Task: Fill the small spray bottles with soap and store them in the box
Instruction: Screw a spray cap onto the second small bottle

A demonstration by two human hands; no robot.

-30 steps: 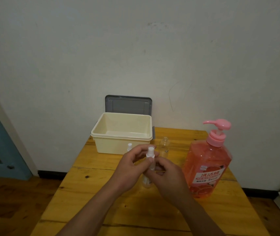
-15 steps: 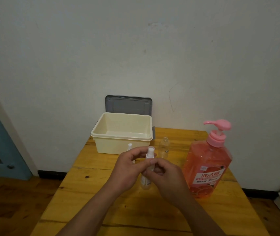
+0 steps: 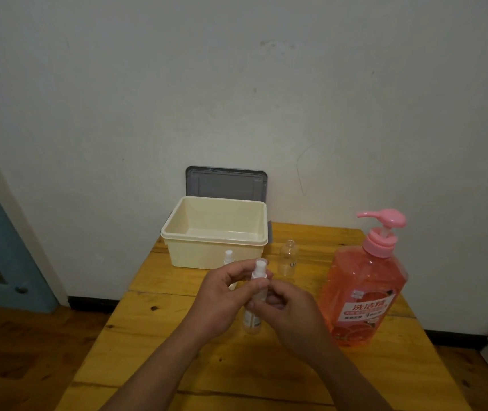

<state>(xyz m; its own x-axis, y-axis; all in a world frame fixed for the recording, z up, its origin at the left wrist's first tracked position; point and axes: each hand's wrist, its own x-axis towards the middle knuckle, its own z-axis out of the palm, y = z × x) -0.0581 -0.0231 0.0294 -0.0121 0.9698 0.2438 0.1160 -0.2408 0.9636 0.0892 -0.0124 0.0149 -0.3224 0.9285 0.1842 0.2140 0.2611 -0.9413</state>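
Risk first: left hand [image 3: 220, 296] and right hand [image 3: 293, 311] both curl round one small clear plastic spray bottle [image 3: 251, 320], upright at table centre. Left fingertips pinch by its white spray head [image 3: 259, 268]; right thumb and fingers pinch the neck just below. Can't tell if the base touches the yellow wooden table [image 3: 159, 307]. If the head is being twisted, smooth thin plastic could slip in the pinch, or the thread could jam crooked. Big pink pump bottle of orange-pink soap [image 3: 364, 295] stands at 3 o'clock, just beside the right hand. Its fat spout against a narrow neck likely means overshoot and soap on the table, and a wrist knock is possible too. Uncapped small clear bottle [image 3: 288, 261] at 1 o'clock looks light and would topple easily. Counts: small bottles 3, namely one held, one uncapped, and a second white-headed spray bottle [image 3: 228, 256] at 11 o'clock, mostly hidden behind the left hand. Soap bottle 1. Cream rectangular plastic box [image 3: 195, 253] 1, at 11–12 o'clock, no bottle seen inside. Grey plastic lid [image 3: 226, 182] 1, leaning on the wall behind it.
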